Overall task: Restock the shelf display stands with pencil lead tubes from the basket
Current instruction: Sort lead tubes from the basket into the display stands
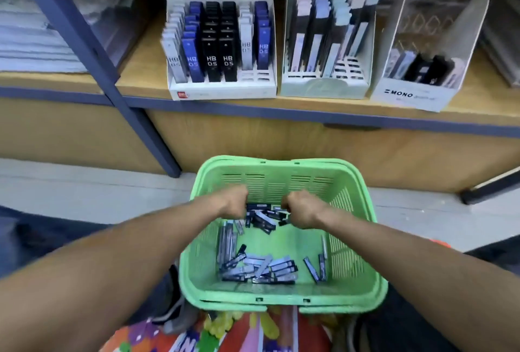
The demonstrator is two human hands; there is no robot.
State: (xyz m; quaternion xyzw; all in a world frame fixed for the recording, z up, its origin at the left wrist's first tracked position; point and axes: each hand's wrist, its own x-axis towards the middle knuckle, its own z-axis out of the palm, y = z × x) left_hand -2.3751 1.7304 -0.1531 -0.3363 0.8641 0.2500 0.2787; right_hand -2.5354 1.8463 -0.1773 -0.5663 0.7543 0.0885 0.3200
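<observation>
2 sets of curled fingers [242,209] on lead tubes [263,215] in basket [281,299].

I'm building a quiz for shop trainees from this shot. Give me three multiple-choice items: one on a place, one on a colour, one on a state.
1. Where are most loose pencil lead tubes?
A. In the basket
B. On the floor
C. On the shelf edge

2. What colour is the basket?
A. Red
B. Green
C. Blue

3. What are the hands doing?
A. Hanging idle
B. Both gripping tubes in the basket
C. Pressing on a display stand

Answers:
1 A: the pencil lead tubes lie on the floor of the basket.
2 B: its walls are green.
3 B: left hand and right hand curl round dark tubes at the far end.
</observation>
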